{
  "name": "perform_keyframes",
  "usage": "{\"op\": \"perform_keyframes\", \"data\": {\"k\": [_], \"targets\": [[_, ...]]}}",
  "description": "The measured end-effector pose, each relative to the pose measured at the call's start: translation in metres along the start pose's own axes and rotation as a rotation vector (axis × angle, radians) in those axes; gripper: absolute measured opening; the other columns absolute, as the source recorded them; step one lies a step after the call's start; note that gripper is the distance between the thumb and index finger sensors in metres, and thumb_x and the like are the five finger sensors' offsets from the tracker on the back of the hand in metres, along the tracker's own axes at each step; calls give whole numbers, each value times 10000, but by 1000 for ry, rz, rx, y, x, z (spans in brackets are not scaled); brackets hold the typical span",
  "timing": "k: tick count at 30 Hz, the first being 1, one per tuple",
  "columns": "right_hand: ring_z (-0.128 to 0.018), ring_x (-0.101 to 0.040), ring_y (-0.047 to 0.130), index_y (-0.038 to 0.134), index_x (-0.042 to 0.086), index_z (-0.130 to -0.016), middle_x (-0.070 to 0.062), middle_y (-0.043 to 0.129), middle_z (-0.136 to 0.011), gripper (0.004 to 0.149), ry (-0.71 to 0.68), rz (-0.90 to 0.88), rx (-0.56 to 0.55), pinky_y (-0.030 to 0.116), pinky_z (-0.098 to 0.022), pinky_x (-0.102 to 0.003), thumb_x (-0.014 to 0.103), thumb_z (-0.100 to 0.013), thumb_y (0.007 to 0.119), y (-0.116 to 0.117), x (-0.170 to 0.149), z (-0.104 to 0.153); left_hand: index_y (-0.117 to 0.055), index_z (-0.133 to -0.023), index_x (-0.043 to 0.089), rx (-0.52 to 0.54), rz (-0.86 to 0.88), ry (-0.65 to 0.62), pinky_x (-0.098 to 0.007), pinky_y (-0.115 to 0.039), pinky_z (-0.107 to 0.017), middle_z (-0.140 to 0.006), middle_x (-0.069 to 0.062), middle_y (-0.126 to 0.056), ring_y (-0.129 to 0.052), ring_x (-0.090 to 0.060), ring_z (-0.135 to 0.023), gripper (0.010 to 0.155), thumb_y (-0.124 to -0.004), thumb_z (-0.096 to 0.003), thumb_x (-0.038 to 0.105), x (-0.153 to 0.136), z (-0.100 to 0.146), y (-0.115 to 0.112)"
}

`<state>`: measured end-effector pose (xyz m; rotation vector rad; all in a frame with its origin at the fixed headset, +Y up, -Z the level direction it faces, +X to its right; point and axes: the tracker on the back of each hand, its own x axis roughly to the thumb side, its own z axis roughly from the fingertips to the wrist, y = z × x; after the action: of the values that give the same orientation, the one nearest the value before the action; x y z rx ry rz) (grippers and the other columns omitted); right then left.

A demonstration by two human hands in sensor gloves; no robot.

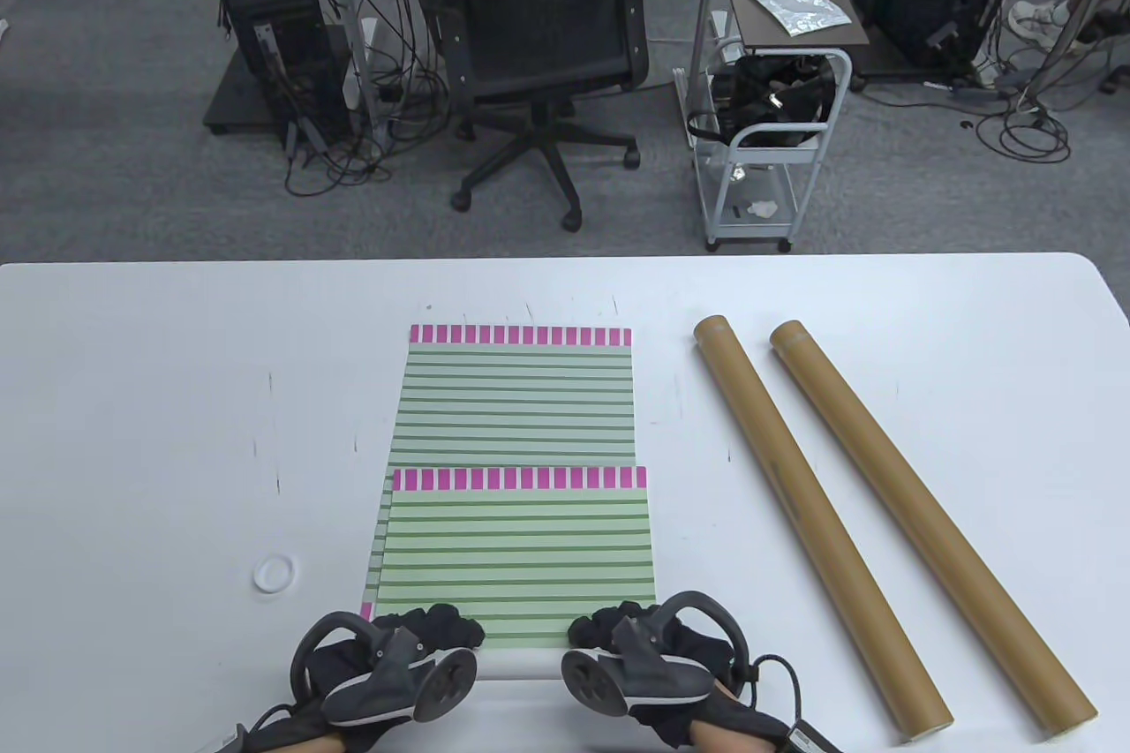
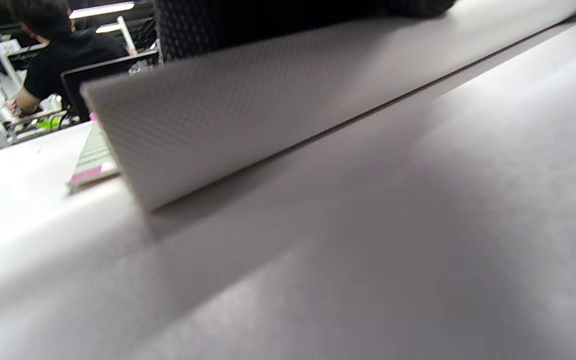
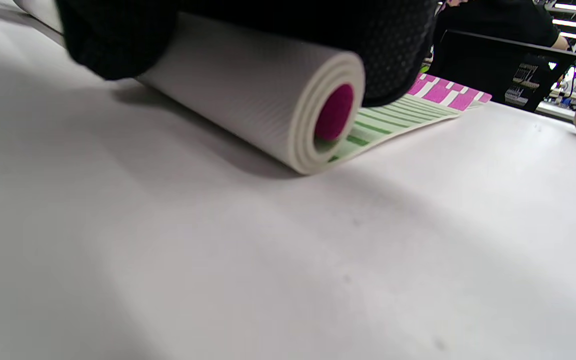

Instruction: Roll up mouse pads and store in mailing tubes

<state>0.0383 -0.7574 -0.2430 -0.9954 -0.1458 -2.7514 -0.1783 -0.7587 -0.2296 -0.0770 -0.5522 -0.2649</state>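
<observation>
Two green-striped mouse pads with pink-checked ends lie overlapped mid-table. The upper pad (image 1: 516,559) is partly rolled at its near end into a white roll (image 1: 521,662). My left hand (image 1: 415,634) presses on the roll's left end, and my right hand (image 1: 622,629) presses on its right end. The right wrist view shows the roll's open end (image 3: 313,120) with several white layers and a pink core under my gloved fingers (image 3: 388,45). The lower pad (image 1: 516,400) lies flat beyond. Two brown mailing tubes (image 1: 817,523) (image 1: 927,523) lie side by side to the right.
A small white ring-shaped cap (image 1: 274,573) lies on the table (image 1: 132,435) left of the pads. An office chair (image 1: 543,38) and a small cart (image 1: 768,135) stand on the floor beyond the table's far edge.
</observation>
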Motion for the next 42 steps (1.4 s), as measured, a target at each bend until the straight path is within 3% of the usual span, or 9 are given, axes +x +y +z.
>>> {"op": "perform_keyframes", "data": {"k": [4, 9, 15, 18, 21, 29, 33, 37, 42], "targets": [[-652, -204, 908, 647, 201, -961, -13, 828, -843, 550, 2, 14, -10, 799, -547, -387, 347, -432, 676, -1, 0, 0, -634, -945, 359, -5, 22, -15, -300, -864, -592, -979, 103, -765, -937, -152, -825, 595, -732, -389, 548, 0, 3, 1], [-639, -205, 917, 669, 195, -954, -14, 842, -829, 533, 3, -18, 4, 804, -539, -388, 319, -435, 652, -2, -3, -2, -701, -923, 373, 35, -69, 16, -275, -852, -595, -891, 101, -869, -955, -126, -767, 553, -773, -392, 506, 4, 3, 5], [-656, -229, 907, 674, 184, -964, -35, 835, -843, 536, 8, -92, 53, 794, -552, -410, 325, -448, 640, -3, -5, 0, -707, -915, 341, 4, -44, -2, -231, -867, -532, -863, 101, -889, -975, -130, -727, 532, -742, -406, 491, 3, 2, 5], [-743, -258, 849, 627, 214, -991, -39, 768, -919, 564, 11, -55, 23, 745, -609, -442, 384, -455, 670, -3, -5, 4, -704, -921, 331, 1, -37, 3, -237, -863, -535, -865, 93, -889, -971, -135, -731, 523, -722, -417, 469, 3, 2, 5], [-732, -229, 833, 581, 211, -1000, -33, 736, -913, 644, -4, -10, 8, 739, -614, -433, 448, -420, 728, -1, -1, 4, -694, -933, 328, -24, -11, 20, -245, -850, -558, -876, 94, -883, -964, -133, -748, 519, -689, -428, 449, 0, -2, 3], [-673, -213, 890, 663, 207, -964, -25, 812, -856, 572, 24, -16, -22, 783, -566, -407, 393, -427, 725, 1, -2, -1, -680, -934, 407, -21, 1, 55, -237, -831, -605, -959, 129, -807, -914, -128, -832, 493, -637, -445, 451, -5, -2, 1], [-659, -205, 913, 689, 207, -950, -19, 839, -839, 563, 12, 24, -24, 801, -548, -390, 390, -419, 730, -2, 1, -1, -719, -913, 410, -43, 47, 43, -232, -853, -555, -862, 115, -898, -970, -132, -740, 492, -659, -429, 477, -9, -3, 3], [-624, -207, 933, 726, 198, -930, -25, 869, -804, 556, -14, -51, 25, 815, -523, -385, 395, -410, 743, -4, 3, 1, -752, -899, 378, -69, 79, 6, -248, -868, -531, -839, 95, -923, -989, -145, -713, 490, -677, -423, 464, -7, 0, 5], [-612, -209, 944, 737, 198, -926, -29, 876, -799, 528, -18, -15, 16, 824, -512, -384, 353, -423, 697, -5, 4, 1, -736, -876, 437, 0, 33, 36, -213, -899, -494, -884, 109, -876, -1006, -141, -714, 466, -686, -415, 486, -7, 2, 5]]}}
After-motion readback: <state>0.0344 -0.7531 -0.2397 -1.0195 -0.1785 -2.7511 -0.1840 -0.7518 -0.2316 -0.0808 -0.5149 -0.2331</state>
